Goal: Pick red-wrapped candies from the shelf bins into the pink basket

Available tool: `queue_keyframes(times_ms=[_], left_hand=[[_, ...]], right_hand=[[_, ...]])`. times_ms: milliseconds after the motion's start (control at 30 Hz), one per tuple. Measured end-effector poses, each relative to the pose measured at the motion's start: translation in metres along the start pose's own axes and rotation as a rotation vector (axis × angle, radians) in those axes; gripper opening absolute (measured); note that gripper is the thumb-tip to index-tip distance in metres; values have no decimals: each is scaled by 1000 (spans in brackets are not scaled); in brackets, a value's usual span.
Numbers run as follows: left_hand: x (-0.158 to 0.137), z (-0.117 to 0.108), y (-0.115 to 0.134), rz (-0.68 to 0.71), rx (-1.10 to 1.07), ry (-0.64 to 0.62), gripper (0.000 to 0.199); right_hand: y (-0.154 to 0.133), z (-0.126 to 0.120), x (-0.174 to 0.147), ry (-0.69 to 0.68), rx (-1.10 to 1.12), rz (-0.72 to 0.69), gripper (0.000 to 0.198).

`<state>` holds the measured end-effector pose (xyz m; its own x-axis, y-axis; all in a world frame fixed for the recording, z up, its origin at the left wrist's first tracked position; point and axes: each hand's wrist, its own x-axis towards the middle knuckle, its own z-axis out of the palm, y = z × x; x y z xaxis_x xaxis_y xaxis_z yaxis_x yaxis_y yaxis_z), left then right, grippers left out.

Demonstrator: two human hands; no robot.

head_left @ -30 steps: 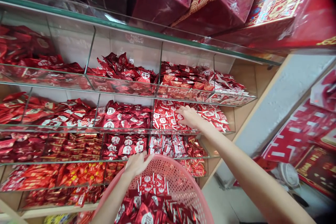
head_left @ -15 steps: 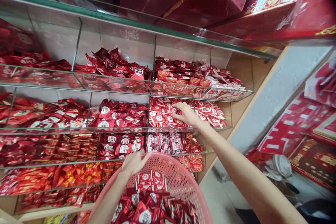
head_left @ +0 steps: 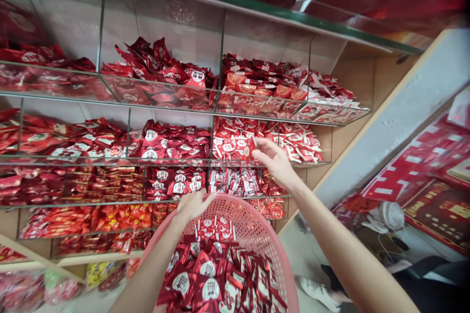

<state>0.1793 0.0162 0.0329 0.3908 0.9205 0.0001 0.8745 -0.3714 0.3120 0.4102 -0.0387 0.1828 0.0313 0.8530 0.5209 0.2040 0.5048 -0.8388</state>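
Observation:
A pink perforated plastic basket (head_left: 257, 211) stands below the shelves, filled with red wrapped candies (head_left: 211, 274) with white labels. My left hand (head_left: 193, 205) holds its far rim; the fingertips are hidden behind the edge, and the thumb lies along the top. In front of the second shelf, my right hand (head_left: 273, 159) pinches a small red wrapped candy (head_left: 251, 148) between thumb and fingers. Behind it lies a glass compartment of similar red-and-white candies (head_left: 229, 145).
Glass shelves (head_left: 165, 160) with dividers and front lips hold several kinds of red packets. A wooden side panel (head_left: 352, 88) closes the unit at the right. Beyond it are red wall decorations (head_left: 400, 166) and a person's shoe (head_left: 319, 293) on the floor. Bags (head_left: 101, 274) lie below left.
My right hand has drawn back slightly from the compartment, and a candy now shows between its fingers. The view has shifted, bringing more of the basket and floor into sight. My left hand remains on the rim.

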Motion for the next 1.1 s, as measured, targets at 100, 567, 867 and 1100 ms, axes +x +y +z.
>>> queue_keyframes(times_ms=[100, 567, 867, 1100], left_hand=[[1, 1, 0, -5, -3, -6, 77], [2, 3, 0, -5, 22, -15, 77], [-1, 1, 1, 2, 11, 10, 76], [0, 2, -2, 6, -17, 19, 72]], right_hand=[[20, 16, -46, -62, 299, 256, 25], [130, 25, -136, -606, -906, 178, 37], [149, 48, -153, -781, -1328, 46, 32], [129, 45, -135, -614, -1245, -85, 28]])
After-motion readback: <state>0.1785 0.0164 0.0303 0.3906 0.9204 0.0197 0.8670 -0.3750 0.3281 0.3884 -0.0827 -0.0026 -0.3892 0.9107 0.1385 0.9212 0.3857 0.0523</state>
